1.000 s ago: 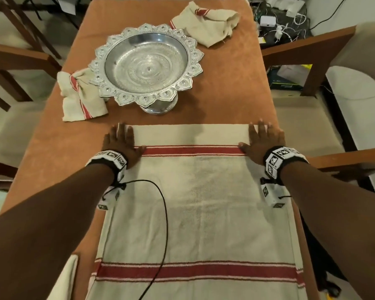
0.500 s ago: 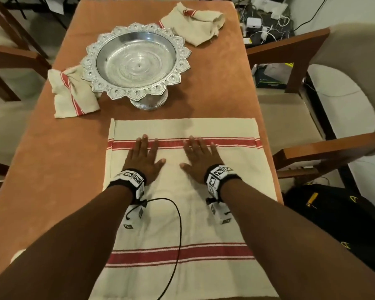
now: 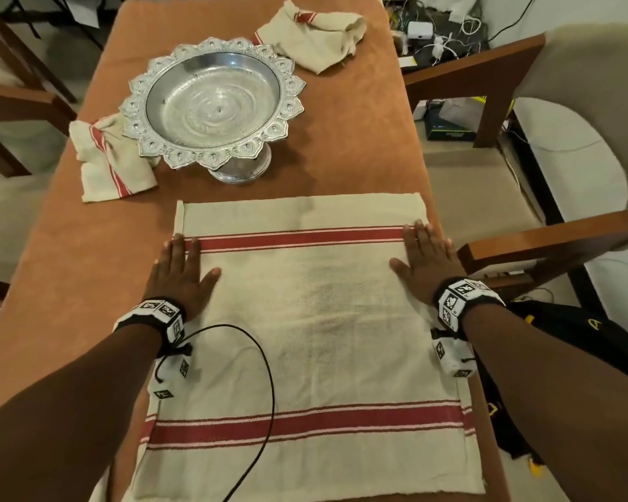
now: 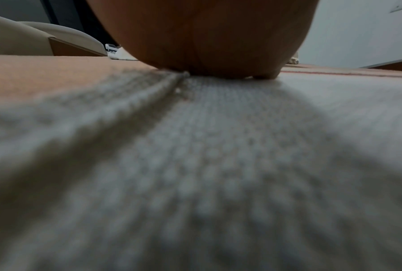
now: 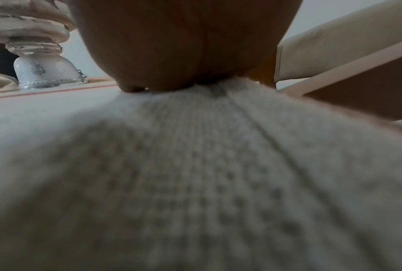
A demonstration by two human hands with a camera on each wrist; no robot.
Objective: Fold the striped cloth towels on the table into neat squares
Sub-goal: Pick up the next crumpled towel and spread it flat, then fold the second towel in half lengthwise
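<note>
A cream towel with two red stripes (image 3: 305, 338) lies spread flat on the near half of the table. My left hand (image 3: 182, 273) presses flat on its left edge by the far red stripe, fingers straight. At the right edge my right hand (image 3: 423, 262) lies flat the same way. Each wrist view shows a palm (image 4: 202, 36) (image 5: 179, 42) resting on the woven towel (image 4: 218, 165) (image 5: 195, 183). Two more striped towels lie crumpled: one (image 3: 106, 164) left of the bowl, one (image 3: 316, 34) at the far right corner.
An ornate silver pedestal bowl (image 3: 214, 99) stands past the towel; its foot (image 5: 44, 73) shows in the right wrist view. The table has an orange-brown cover (image 3: 359, 139). Wooden chairs (image 3: 522, 248) flank both sides. A black cable (image 3: 261, 393) loops over the towel.
Both hands slid apart from the towel's middle out to its left and right edges, staying flat on it. A second ago they were also at the edges.
</note>
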